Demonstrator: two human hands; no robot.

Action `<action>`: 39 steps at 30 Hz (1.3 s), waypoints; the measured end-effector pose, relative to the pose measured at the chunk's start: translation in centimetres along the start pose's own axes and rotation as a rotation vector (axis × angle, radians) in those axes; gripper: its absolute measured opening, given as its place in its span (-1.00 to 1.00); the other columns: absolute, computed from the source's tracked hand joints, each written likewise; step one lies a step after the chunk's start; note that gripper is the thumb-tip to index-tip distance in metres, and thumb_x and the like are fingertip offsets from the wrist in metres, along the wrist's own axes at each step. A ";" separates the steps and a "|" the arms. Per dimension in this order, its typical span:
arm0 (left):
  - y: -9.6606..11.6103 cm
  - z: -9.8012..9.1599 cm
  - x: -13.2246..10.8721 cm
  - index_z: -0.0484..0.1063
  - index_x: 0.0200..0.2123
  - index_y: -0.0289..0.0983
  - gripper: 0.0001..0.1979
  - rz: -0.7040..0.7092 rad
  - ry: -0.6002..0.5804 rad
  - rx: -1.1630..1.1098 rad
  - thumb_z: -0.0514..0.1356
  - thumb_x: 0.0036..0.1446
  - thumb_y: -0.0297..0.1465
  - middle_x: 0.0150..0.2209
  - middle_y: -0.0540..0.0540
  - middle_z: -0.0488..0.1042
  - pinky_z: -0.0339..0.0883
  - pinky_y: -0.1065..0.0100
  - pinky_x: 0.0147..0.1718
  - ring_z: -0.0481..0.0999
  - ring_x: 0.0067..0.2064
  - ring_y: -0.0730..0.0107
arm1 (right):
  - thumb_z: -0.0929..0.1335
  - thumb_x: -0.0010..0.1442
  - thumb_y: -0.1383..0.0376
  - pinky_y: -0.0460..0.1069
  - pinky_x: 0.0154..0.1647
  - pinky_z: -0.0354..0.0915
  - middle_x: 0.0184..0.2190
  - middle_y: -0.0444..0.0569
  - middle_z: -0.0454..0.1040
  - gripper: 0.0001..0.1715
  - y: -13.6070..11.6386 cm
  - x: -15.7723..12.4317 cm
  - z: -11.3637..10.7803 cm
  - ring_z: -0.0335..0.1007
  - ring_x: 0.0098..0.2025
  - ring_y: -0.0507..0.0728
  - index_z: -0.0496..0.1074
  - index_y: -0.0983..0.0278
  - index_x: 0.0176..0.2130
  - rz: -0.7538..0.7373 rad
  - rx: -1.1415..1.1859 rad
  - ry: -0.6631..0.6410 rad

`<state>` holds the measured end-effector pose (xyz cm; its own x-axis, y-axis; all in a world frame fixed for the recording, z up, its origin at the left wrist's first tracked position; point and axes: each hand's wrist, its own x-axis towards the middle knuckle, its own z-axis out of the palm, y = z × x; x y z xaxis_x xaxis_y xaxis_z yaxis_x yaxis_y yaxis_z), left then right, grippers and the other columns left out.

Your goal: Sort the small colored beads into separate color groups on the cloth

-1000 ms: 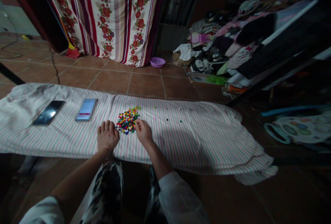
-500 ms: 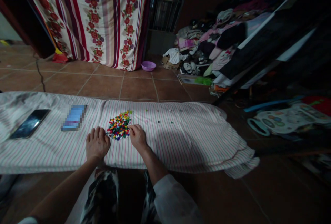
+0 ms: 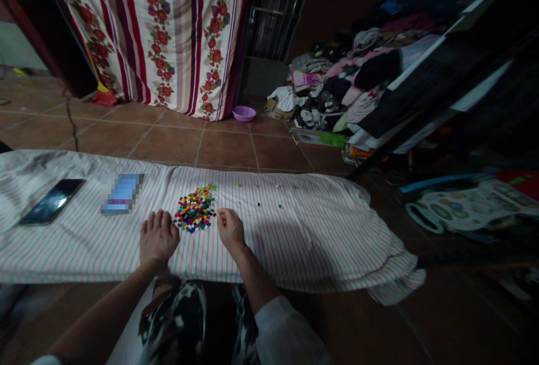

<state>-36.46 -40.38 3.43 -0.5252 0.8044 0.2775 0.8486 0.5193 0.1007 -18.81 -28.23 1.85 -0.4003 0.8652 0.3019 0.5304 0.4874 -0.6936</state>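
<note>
Both forearms reach forward from the lap onto a striped cloth [image 3: 295,241] spread over a long low surface. The left hand [image 3: 158,237] lies palm down, fingers stretched out flat and close together, gripping nothing. Its fingertips rest on the cloth just beside the near left edge of a pile of small coloured beads [image 3: 194,216]. The right hand [image 3: 231,226] sits at the pile's right edge with the wrist low on the cloth. Its fingers are curled in and the thumb and forefinger are drawn together; whether a bead is pinched between them is too small to tell. The pile lies on the cloth between the two hands, slightly beyond them. A few stray beads [image 3: 258,204] are scattered further right. To the left, well apart from the hands, lie a dark phone [image 3: 51,201] and a second flat device [image 3: 122,193] with a lit screen.
</note>
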 end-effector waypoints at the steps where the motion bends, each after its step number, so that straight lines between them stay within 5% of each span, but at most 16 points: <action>1: 0.0 0.0 0.0 0.36 0.10 -0.39 -0.52 0.003 0.000 0.003 -0.10 0.21 -0.34 0.20 -0.34 0.35 0.08 -0.03 0.20 0.22 0.28 -0.06 | 0.25 0.22 0.40 -0.03 -0.11 0.35 -0.24 -0.03 0.54 -0.74 0.2 0.0 -0.1 0.47 -0.19 0.11 0.48 0.22 -0.16 -0.001 0.012 0.000; 15: -0.1 0.2 0.1 0.32 0.14 -0.41 -0.50 -0.020 -0.040 0.017 -0.12 0.23 -0.33 0.24 -0.32 0.32 0.03 -0.01 0.24 0.19 0.31 -0.06 | 0.24 0.29 0.31 -0.03 -0.07 0.39 -0.18 -0.05 0.58 -0.71 1.5 0.2 -0.1 0.52 -0.14 0.09 0.49 0.19 -0.09 0.018 0.097 0.014; 39: -0.1 0.9 0.1 0.32 0.16 -0.39 -0.49 -0.021 0.013 -0.004 -0.08 0.22 -0.33 0.24 -0.33 0.33 0.04 -0.02 0.23 0.20 0.31 -0.07 | 0.21 0.30 0.41 -0.04 0.04 0.37 -0.02 -0.04 0.51 -0.55 -2.4 0.3 1.7 0.45 -0.01 0.08 0.49 0.12 0.06 -0.261 -0.044 -0.207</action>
<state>-36.66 -40.12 2.60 -0.5418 0.7897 0.2878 0.8379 0.5346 0.1105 -21.47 -29.31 2.45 -0.6679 0.6702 0.3235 0.4198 0.6982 -0.5798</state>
